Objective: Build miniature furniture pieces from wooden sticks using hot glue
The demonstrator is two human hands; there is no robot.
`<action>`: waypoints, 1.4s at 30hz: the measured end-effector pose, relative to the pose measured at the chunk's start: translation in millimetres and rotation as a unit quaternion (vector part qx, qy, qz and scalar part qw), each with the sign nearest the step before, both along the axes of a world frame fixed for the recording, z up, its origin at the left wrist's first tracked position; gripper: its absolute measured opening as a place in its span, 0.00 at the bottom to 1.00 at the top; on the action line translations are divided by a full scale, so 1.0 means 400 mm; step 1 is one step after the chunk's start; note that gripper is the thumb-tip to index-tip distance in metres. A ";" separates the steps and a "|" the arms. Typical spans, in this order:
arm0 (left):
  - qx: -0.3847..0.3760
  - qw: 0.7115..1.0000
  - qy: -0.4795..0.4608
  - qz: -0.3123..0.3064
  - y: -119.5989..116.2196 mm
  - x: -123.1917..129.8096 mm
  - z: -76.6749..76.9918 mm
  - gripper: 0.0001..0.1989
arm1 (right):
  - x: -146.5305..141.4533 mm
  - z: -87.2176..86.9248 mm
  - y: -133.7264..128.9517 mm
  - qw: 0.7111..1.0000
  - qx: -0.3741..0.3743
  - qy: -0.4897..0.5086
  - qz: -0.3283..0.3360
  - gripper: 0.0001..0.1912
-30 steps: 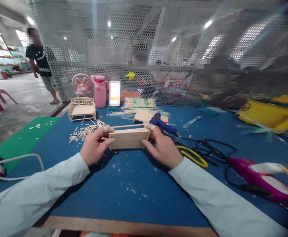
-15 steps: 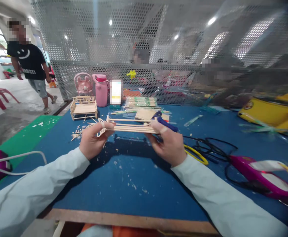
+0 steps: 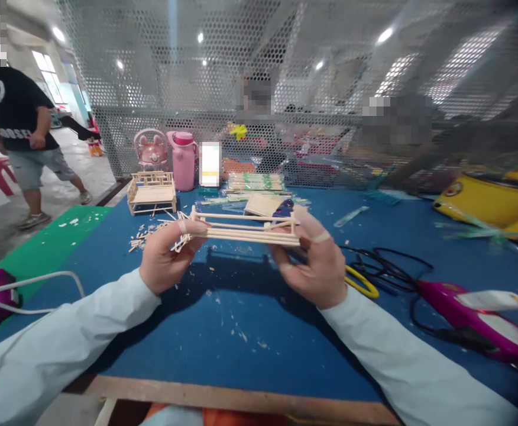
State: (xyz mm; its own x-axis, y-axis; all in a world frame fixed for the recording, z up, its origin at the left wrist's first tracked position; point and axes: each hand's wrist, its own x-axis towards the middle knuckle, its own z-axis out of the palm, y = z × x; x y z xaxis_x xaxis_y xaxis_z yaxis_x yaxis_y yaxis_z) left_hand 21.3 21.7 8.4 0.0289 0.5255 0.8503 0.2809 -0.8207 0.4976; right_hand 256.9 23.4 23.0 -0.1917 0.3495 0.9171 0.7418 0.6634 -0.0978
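A small frame of thin wooden sticks [image 3: 250, 235] is held level above the blue table, between my two hands. My left hand [image 3: 165, 253] pinches its left end, thumb on top and fingers beneath. Around its right end are the closed fingers of my right hand [image 3: 314, 260]. Just behind that end lies a dark blue tool [image 3: 284, 209], partly hidden by the frame and hand. Behind my left hand, loose short sticks [image 3: 141, 238] are scattered near a finished-looking miniature wooden bench [image 3: 152, 194].
A pink bottle [image 3: 183, 161], a lit phone [image 3: 210, 164] and bundled sticks [image 3: 256, 181] stand or lie along the mesh screen [image 3: 152, 77]. To the right are black cables [image 3: 385, 254], a purple device [image 3: 472, 319] and a yellow case [image 3: 485, 204]. A person [image 3: 19, 124] is at left.
My right hand has shifted right and slightly down, showing more of the frame's right end. The blue tool now lies apart from that hand. The person at left has moved further left and nearer.
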 end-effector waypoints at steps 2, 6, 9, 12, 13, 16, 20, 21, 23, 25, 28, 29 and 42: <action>-0.094 0.994 -0.061 -0.015 -0.005 0.010 0.008 0.14 | -0.003 0.004 -0.001 0.989 -0.128 0.065 0.045 0.27; -0.402 0.899 -0.147 -0.090 0.001 0.032 0.021 0.19 | 0.001 0.007 0.025 0.858 -0.463 0.166 0.148 0.23; -0.559 0.802 -0.186 -0.098 0.017 0.042 0.014 0.14 | 0.001 -0.004 0.046 0.777 -0.593 0.187 0.099 0.19; -0.596 0.768 -0.213 -0.099 0.032 0.046 0.000 0.10 | -0.005 -0.018 0.055 0.775 -0.609 0.163 0.039 0.17; -0.598 0.764 -0.219 -0.103 0.036 0.046 -0.004 0.09 | -0.006 -0.021 0.056 0.778 -0.608 0.155 0.029 0.16; -0.589 0.773 -0.213 -0.103 0.045 0.040 -0.012 0.10 | -0.007 -0.027 0.058 0.790 -0.600 0.124 0.007 0.15; -0.489 0.871 -0.048 0.012 0.042 0.011 0.002 0.08 | -0.002 -0.031 0.064 0.827 -0.556 0.074 -0.031 0.16; -0.444 0.894 0.027 0.055 0.037 0.001 0.011 0.05 | -0.001 -0.032 0.065 0.831 -0.550 0.075 -0.034 0.16; -0.376 0.900 0.185 0.117 0.022 -0.017 0.033 0.15 | 0.002 -0.035 0.068 0.832 -0.548 0.081 -0.035 0.17; -0.379 0.871 0.296 0.100 0.007 -0.025 0.050 0.24 | 0.004 -0.039 0.070 0.830 -0.551 0.080 -0.031 0.17; -0.405 0.841 0.358 0.031 -0.005 -0.019 0.051 0.24 | 0.007 -0.043 0.071 0.832 -0.549 0.075 -0.025 0.18; -0.414 0.837 0.357 0.002 -0.004 -0.015 0.044 0.23 | 0.007 -0.044 0.071 0.835 -0.545 0.071 -0.024 0.18; -0.335 0.937 -0.002 0.102 0.041 -0.039 0.027 0.15 | 0.000 -0.034 0.062 0.841 -0.538 0.052 -0.032 0.20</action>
State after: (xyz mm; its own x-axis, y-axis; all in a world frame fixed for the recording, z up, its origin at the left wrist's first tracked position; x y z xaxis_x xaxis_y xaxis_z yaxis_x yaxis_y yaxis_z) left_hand 5.5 38.1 19.0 -0.1321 0.9353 0.3282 0.3955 -0.2538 0.8827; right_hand 257.1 48.3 9.5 -0.0803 0.9940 0.0736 0.7227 0.1089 -0.6825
